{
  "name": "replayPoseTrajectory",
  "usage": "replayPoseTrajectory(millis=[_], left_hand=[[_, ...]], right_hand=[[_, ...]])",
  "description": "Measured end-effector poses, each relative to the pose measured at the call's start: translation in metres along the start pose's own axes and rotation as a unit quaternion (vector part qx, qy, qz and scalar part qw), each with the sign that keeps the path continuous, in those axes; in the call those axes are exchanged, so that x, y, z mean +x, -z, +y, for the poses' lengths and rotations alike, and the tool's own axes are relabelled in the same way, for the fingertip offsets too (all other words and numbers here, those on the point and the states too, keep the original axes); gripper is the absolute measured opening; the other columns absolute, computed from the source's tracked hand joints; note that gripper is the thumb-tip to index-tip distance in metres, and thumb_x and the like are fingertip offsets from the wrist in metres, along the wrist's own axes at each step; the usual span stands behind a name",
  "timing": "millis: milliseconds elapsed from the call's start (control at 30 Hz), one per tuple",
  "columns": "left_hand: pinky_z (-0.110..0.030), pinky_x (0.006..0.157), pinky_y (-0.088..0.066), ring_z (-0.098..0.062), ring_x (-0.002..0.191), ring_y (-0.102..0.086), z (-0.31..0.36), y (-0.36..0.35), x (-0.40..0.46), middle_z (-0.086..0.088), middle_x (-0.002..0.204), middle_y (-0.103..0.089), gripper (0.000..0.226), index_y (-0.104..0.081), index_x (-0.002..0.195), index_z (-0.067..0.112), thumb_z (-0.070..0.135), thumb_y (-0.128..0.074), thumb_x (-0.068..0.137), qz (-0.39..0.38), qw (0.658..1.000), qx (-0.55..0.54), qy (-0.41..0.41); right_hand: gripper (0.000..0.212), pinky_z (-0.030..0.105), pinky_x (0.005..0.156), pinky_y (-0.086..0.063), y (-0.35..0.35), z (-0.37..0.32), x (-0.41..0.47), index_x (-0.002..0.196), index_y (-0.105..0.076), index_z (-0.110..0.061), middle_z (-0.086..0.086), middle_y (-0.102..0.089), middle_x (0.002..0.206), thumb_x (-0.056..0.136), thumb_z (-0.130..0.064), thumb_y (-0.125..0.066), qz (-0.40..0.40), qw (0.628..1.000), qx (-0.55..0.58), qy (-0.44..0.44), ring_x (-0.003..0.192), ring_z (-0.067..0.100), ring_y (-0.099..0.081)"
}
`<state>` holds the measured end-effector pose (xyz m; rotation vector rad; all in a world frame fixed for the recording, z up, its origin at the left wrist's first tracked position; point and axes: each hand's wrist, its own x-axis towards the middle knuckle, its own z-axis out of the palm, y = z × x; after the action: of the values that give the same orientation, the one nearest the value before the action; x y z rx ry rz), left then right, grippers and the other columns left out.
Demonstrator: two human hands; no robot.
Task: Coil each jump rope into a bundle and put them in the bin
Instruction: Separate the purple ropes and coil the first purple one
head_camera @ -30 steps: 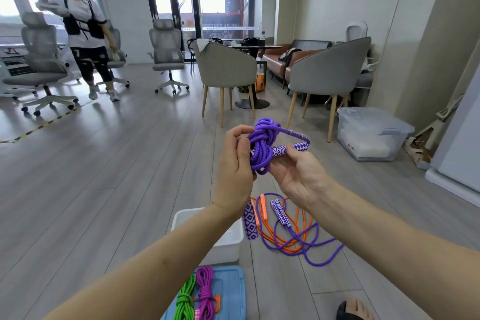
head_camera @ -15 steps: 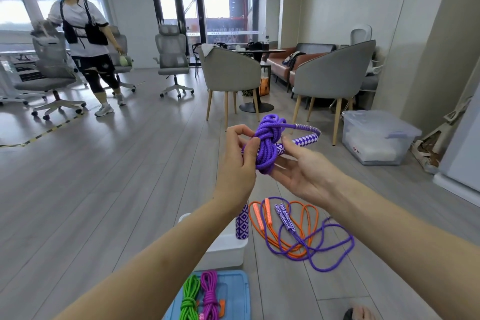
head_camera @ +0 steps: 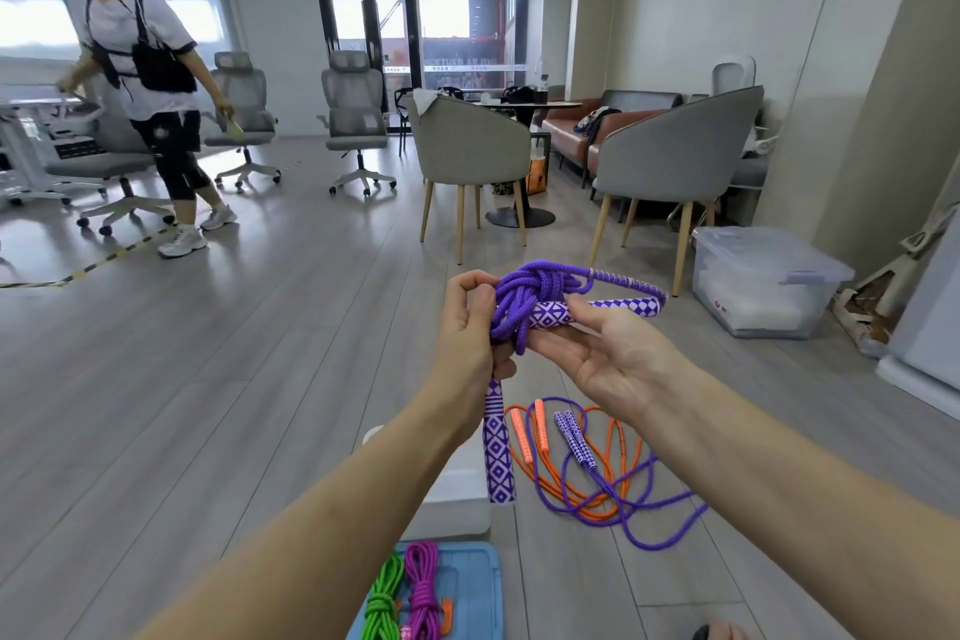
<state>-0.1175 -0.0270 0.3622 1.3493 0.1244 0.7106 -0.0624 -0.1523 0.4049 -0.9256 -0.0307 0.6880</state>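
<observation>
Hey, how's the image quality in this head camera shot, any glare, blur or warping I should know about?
Head view: the windows and glass doors are blown out by daylight; wide-angle warping bows the right wall and stretches both forearms; the purple jump rope bundle in the left hand and right hand is sharp; the walking person's face is blurred.

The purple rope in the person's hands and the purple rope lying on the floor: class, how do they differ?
The purple braided jump rope in the hands is wound into a tight bundle; the purple jump rope on the floor lies in loose open loops. The held one is lifted by the left hand and right hand; the floor one tangles with an orange jump rope. Both have purple-and-white patterned handles.
</observation>
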Motion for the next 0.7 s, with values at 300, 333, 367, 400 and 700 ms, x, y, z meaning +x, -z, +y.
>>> replayPoseTrajectory(millis=[300,333,367,400,700], left_hand=[[-0.023,0.044,-0.03,-0.009,0.048,-0.037,0.01,0.0,0.003,-0.001,0.072,-0.053,0.016,-0.049,0.112,0.019,0.028,-0.035,0.112,0.007,1.0,-0.005,-0.002],[-0.023,0.045,-0.03,-0.008,0.048,-0.039,0.013,0.0,0.003,0.001,0.072,-0.054,0.016,-0.049,0.113,0.02,0.029,-0.035,0.112,0.004,1.0,0.014,-0.013],[-0.023,0.046,-0.03,-0.008,0.049,-0.039,0.016,0.002,0.003,0.002,0.07,-0.054,0.017,-0.049,0.115,0.021,0.03,-0.035,0.112,-0.002,0.999,0.029,-0.021],[-0.023,0.046,-0.03,-0.007,0.049,-0.04,0.018,0.004,0.002,0.004,0.069,-0.055,0.016,-0.048,0.116,0.022,0.03,-0.035,0.112,-0.009,0.999,0.04,-0.028],[-0.013,0.051,-0.037,0.0,0.057,-0.049,0.021,0.013,0.002,0.007,0.079,-0.058,0.017,-0.051,0.113,0.021,0.019,-0.034,0.112,-0.059,0.971,0.198,-0.124]], right_hand=[[0.03,0.05,0.084,-0.061,-0.004,0.005,0.001,0.125,-0.062,0.008,0.031,-0.07,0.117,0.106,-0.013,-0.053,-0.031,0.999,0.02,0.021,0.107,0.043,-0.072],[0.028,0.05,0.087,-0.061,-0.003,0.003,0.0,0.123,-0.063,0.005,0.031,-0.071,0.116,0.105,-0.014,-0.055,-0.042,0.999,0.003,0.022,0.106,0.042,-0.072],[0.027,0.05,0.091,-0.061,-0.003,-0.001,-0.001,0.122,-0.065,0.003,0.03,-0.071,0.116,0.104,-0.015,-0.057,-0.051,0.998,-0.02,0.022,0.105,0.042,-0.073],[0.027,0.05,0.094,-0.059,-0.002,-0.006,-0.002,0.122,-0.066,0.001,0.03,-0.072,0.115,0.102,-0.016,-0.06,-0.055,0.997,-0.041,0.018,0.105,0.041,-0.073],[0.025,0.048,0.075,-0.065,0.003,-0.017,-0.011,0.108,-0.065,-0.002,0.035,-0.072,0.104,0.099,-0.026,-0.066,-0.021,0.997,-0.058,-0.04,0.093,0.045,-0.075]])
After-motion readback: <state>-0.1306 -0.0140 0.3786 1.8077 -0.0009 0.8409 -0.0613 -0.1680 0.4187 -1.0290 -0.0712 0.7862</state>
